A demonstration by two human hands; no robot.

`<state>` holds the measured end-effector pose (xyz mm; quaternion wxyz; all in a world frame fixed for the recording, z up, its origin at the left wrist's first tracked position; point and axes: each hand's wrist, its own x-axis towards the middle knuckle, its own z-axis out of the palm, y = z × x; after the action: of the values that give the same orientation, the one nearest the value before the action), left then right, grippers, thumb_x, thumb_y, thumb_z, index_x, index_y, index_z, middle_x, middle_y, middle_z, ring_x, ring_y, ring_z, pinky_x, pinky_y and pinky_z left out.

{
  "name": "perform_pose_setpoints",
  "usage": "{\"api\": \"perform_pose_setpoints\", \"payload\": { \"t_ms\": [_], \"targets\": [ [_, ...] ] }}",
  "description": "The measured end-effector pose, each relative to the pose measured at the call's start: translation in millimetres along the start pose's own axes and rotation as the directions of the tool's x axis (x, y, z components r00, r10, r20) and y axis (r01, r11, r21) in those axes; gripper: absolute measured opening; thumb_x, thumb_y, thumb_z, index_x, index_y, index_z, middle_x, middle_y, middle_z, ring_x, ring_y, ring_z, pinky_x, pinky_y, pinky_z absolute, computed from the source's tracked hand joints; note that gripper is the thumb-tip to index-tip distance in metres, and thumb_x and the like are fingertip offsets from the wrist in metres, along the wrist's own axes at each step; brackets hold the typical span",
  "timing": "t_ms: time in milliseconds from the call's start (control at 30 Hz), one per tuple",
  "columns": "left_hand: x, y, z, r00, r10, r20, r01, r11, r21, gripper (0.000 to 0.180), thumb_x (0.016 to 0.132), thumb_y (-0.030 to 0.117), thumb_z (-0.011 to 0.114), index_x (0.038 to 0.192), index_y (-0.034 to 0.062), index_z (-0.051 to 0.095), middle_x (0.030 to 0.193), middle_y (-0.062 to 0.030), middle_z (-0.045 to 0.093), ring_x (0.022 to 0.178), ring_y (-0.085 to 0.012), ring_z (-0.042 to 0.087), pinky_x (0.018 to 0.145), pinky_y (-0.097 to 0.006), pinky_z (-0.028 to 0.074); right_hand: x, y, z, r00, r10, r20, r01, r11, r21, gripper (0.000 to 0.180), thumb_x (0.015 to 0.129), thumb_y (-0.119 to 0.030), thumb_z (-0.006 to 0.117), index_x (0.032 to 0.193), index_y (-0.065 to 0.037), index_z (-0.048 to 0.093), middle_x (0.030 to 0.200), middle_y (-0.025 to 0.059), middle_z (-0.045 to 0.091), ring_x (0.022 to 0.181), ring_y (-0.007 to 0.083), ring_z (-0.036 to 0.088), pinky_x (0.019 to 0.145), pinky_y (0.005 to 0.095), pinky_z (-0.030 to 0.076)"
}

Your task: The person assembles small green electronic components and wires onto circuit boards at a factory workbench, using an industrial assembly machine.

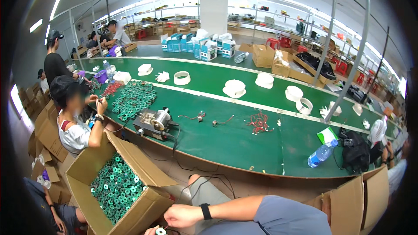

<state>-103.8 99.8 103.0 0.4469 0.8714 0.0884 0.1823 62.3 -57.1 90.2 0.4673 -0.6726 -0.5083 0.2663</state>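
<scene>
At the bottom edge, my right hand is closed, its wrist in a black band; whatever its fingers hold is hidden. Just below it, my left hand is mostly cut off by the frame. Its fingertips pinch a small round green-and-white part, with thin wire beside it. Left of both hands stands an open cardboard box, filled with many small green ring-shaped parts.
A green workbench carries a motorised machine, red wire bundles, a heap of green parts and a water bottle. White housings stand on the green belt behind. A co-worker sits left. Black cables hang below the bench.
</scene>
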Motion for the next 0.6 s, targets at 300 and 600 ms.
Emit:
{"api": "perform_pose_setpoints", "payload": {
  "t_ms": [300, 600],
  "targets": [
    [4.3, 12.2, -3.6, 0.999, 0.039, -0.003, -0.038, 0.997, 0.066, 0.024, 0.087, 0.009, 0.069, 0.109, 0.0003, 0.070, 0.099, -0.0153, 0.070, 0.089, -0.0297, 0.067, 0.082, -0.035, 0.053, 6.4, 1.8, -3.6, 0.994, -0.064, -0.088, 0.061, 0.998, -0.034, 0.022, 0.082, -0.021, 0.062, 0.075, -0.003, 0.069, 0.073, 0.0209, 0.066, 0.067, 0.0384, 0.065, 0.059, 0.0457, 0.050],
    [7.0, 23.3, 4.8, 0.996, 0.035, 0.081, -0.044, 0.994, 0.104, 0.025, 0.085, 0.008, 0.072, 0.108, -0.0025, 0.070, 0.098, -0.0147, 0.070, 0.089, -0.0278, 0.067, 0.083, -0.034, 0.053, -0.3, -4.6, -9.2, 0.985, -0.143, -0.093, 0.136, 0.988, -0.070, 0.021, 0.081, -0.021, 0.061, 0.073, -0.004, 0.070, 0.071, 0.0210, 0.066, 0.065, 0.0392, 0.065, 0.058, 0.0467, 0.050]
  ]
}}
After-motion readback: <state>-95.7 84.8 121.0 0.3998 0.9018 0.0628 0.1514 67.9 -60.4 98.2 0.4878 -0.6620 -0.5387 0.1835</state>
